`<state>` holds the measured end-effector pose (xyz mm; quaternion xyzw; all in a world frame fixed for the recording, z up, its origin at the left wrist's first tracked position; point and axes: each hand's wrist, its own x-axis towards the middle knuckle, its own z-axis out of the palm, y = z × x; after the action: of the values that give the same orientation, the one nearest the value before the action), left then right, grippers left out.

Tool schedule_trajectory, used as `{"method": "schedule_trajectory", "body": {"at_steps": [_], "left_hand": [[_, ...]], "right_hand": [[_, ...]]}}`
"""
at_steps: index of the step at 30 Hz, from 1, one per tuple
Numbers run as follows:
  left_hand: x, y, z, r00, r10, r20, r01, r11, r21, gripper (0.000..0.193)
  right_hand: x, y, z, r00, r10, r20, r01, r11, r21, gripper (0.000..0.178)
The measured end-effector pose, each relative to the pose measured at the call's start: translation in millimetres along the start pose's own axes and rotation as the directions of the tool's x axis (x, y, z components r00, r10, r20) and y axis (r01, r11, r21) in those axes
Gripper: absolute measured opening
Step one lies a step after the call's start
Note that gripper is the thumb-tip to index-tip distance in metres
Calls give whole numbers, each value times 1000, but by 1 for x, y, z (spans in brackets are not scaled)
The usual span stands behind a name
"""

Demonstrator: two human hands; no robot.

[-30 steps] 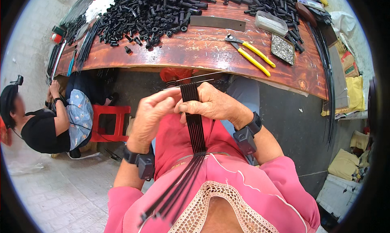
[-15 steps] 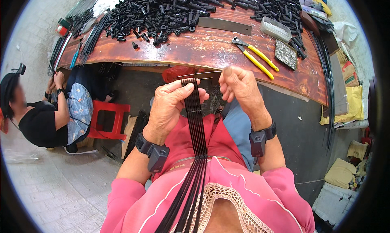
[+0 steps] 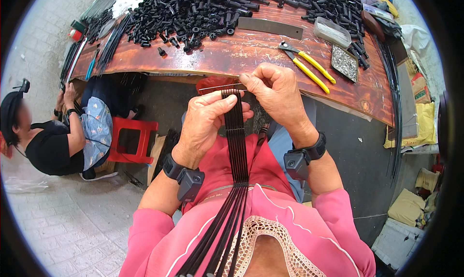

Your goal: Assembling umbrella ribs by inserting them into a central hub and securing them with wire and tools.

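Observation:
A flat row of thin black rods (image 3: 236, 153), resembling umbrella ribs, runs upright from my left hand (image 3: 200, 120) down over my lap and chest. My left thumb presses across their upper part, with the fingers behind. Across their top ends lies a thin wire (image 3: 210, 88). My right hand (image 3: 280, 98) is closed in a pinch at the wire's right end, thumb and forefinger together just right of the rod tops. The very tip of the wire is hidden there. A narrow cross-line binds the rods below my left hand.
Beyond my hands stands a wooden table (image 3: 193, 64) with a heap of black plastic parts (image 3: 193, 16), yellow-handled pliers (image 3: 309, 66), a tray of small metal bits (image 3: 344, 64), a clear box (image 3: 332, 32) and a flat metal bar (image 3: 270, 28). A co-worker (image 3: 53, 141) sits left by a red stool (image 3: 133, 139).
My right hand has moved left and slightly up, and its fingers now pinch the wire by the rod tops. The wire has shifted left. My left hand keeps its hold on the rods.

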<state>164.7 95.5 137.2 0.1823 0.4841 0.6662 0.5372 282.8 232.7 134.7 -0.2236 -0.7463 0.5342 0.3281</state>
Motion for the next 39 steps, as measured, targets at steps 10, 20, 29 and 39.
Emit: {"method": "schedule_trajectory", "body": {"at_steps": [10, 20, 29, 39], "left_hand": [[1, 0, -15, 997, 80, 17, -81, 994, 74, 27], [-3, -1, -17, 999, 34, 0, -33, 986, 166, 24], [-14, -9, -18, 977, 154, -146, -163, 985, -50, 15], [-18, -10, -18, 963, 163, -214, -201, 964, -172, 16]], "right_hand": [[-37, -5, -1, 987, -83, 139, 131, 914, -385, 40], [-19, 18, 35, 812, 39, 582, -300, 884, 358, 17], [-25, 23, 35, 808, 100, 580, -382, 839, 387, 16], [-22, 15, 36, 805, 104, 584, -440, 765, 471, 16]]}}
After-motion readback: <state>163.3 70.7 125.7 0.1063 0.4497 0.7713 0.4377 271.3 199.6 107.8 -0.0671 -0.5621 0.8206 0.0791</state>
